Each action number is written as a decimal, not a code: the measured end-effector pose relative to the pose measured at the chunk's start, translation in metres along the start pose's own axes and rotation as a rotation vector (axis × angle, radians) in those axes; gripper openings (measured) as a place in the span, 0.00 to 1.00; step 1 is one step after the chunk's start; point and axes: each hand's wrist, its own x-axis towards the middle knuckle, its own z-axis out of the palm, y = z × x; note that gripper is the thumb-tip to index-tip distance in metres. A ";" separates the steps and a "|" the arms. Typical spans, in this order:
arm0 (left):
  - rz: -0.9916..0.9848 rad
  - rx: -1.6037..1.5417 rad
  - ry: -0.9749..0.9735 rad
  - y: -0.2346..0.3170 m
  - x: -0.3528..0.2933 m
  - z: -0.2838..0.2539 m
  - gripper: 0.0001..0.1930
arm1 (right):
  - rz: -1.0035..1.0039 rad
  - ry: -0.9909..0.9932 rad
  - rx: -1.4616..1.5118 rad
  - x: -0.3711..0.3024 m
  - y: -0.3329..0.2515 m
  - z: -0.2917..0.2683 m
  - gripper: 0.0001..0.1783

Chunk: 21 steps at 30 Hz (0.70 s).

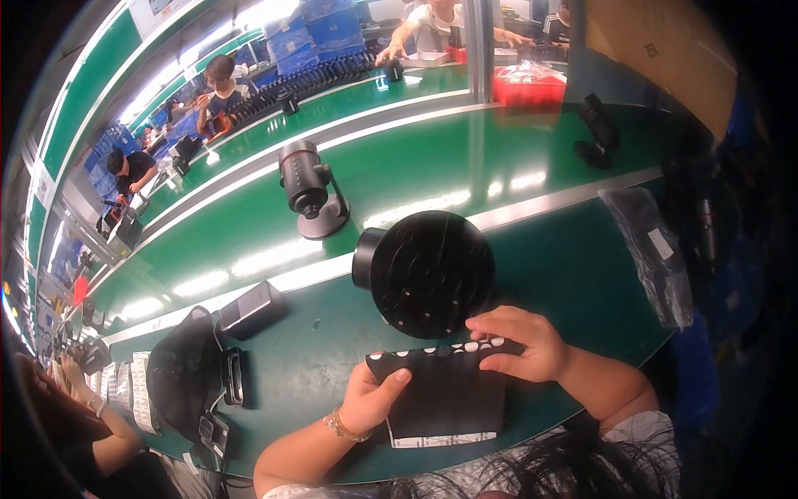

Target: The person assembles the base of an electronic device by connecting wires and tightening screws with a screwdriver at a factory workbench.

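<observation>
A black sheet point(449, 395) with a row of white and black round dots along its top edge, perhaps stickers, is held in front of me. My left hand point(374, 399) is closed on its left side, thumb on the front face and the other fingers hidden behind. Across the sheet's upper right corner lies my right hand point(532, 343), its thumb on the front and its fingertips over the dotted edge. Just beyond the sheet rests a black round disc-shaped part point(432, 274) with a short cylinder on its left side.
Behind the metal rail a black microphone-shaped device point(303, 187) stands on a round foot; another point(595, 133) is farther right. A bagged black item point(648, 254) lies right. Left are a black bag point(184, 374), a dark box point(252, 309) and a co-worker's arm point(116, 445). Other people work beyond.
</observation>
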 end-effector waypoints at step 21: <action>0.340 0.750 -0.020 0.006 0.004 0.011 0.05 | 0.159 0.070 -0.079 0.004 -0.016 0.008 0.18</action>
